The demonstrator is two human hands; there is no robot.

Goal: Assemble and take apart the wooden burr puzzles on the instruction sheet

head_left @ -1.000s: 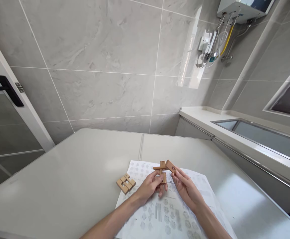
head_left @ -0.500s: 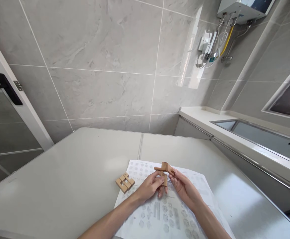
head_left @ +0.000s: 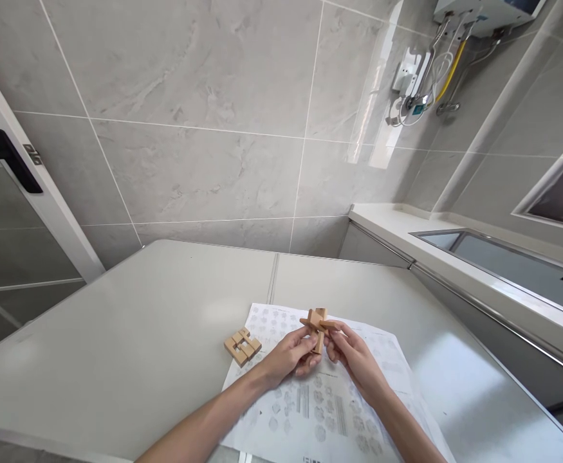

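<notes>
Room: you are standing at a pale grey table (head_left: pixel 131 334) pushed against a tiled wall (head_left: pixel 204 128), with a white counter (head_left: pixel 397 222) running off to your right.
Head view, wooden cross: you are holding it raised just above the far end of the printed sheet (head_left: pixel 320 411), between both hands.
Left hand (head_left: pixel 291 354): its fingers are curling round the lower upright stick, thumb pressing on the front.
Right hand (head_left: pixel 353 354): its fingertips are pinching the bar that is sticking out to the right.
Change: a second ago you were holding that right-hand block tilted and apart at the cross's upper corner. Now it is lying level across the other sticks, so the pieces are reading as one cluster (head_left: pixel 318 321).
Meaning: the block looks to be seating into the joint, though I cannot tell whether it is fully home.
Around: spare wooden pieces (head_left: pixel 242 346) are lying at the sheet's left edge, apart from your hands.
Further off: a dark door handle (head_left: pixel 11 161) is showing at left, and pipes and cables (head_left: pixel 430 83) are hanging at upper right.
In the way: nothing is crowding your hands.
</notes>
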